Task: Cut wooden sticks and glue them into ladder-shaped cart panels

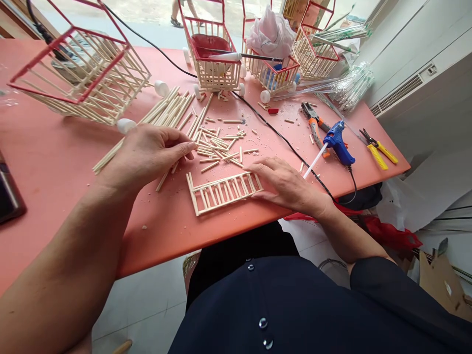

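A small ladder-like frame of pale wooden sticks point(224, 192) lies near the front edge of the pink table. My right hand point(283, 184) grips its right end, with the thumb at the near side and the fingers at the far side. My left hand point(155, 147) is closed over the left side of a loose heap of short sticks point(221, 147). Its thumb and curled fingers come together at the heap, and whatever they pinch is hidden. Behind that hand lies a bundle of longer sticks point(169, 113).
Several red-rimmed stick carts, including one at the left point(84, 73) and one at the back point(216, 54), stand along the far side. At the right lie a blue glue gun point(339, 142) with its cord, orange-handled pliers point(314, 125) and yellow-handled cutters point(379, 150). A dark phone-like object point(9, 191) sits far left.
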A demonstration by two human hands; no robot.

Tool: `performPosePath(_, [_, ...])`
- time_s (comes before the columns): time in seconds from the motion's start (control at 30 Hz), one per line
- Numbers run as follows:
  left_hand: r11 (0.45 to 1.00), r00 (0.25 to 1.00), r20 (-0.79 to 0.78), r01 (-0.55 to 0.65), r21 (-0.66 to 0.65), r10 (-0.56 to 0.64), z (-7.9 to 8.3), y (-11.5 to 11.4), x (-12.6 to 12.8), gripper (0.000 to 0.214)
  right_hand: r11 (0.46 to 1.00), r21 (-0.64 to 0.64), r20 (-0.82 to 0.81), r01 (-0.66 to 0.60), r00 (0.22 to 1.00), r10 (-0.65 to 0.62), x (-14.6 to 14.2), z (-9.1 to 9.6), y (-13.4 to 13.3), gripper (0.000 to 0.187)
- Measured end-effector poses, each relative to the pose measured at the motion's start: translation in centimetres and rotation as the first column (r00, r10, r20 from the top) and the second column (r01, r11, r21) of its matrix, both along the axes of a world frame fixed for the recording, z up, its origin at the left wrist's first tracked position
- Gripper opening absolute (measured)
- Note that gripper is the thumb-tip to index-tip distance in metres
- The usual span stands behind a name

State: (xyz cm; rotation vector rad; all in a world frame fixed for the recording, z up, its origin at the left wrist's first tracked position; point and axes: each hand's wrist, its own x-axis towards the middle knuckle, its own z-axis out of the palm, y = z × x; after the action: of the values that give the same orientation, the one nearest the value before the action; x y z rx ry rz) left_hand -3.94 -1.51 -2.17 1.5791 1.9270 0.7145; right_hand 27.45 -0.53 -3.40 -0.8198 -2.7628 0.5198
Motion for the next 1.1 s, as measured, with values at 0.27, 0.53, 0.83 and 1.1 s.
performPosePath(0.27, [0.994,0.994,0.024,0.105,0.031,-0.106,-0.7,0.2,-0.8,0.032,1.000,0.010,-0.022,-0.003,1.000,0.004,0.1,-0.1,0.0,0.044])
performPosePath(0.53, [0.984,0.983,0.051,0.174,0.021,-0.175,-0.9,0.4,-1.3,0.036,1.000,0.001,-0.019,0.020,1.000,-0.020,0.0,-0.5,0.1,0.045])
performPosePath(0.83, [0.986,0.985,0.052,0.165,-0.009,-0.164,-0.9,0.4,-1.4,0.036,1.000,0.010,-0.070,0.008,0.998,-0.007,0.1,-0.9,0.3,0.046])
performPosePath(1.1, [0.990,0.990,0.037,0.137,-0.038,-0.136,-0.2,0.1,-0.9,0.035,0.999,-0.026,-0.055,0.026,0.998,-0.028,0.4,-0.8,0.3,0.058])
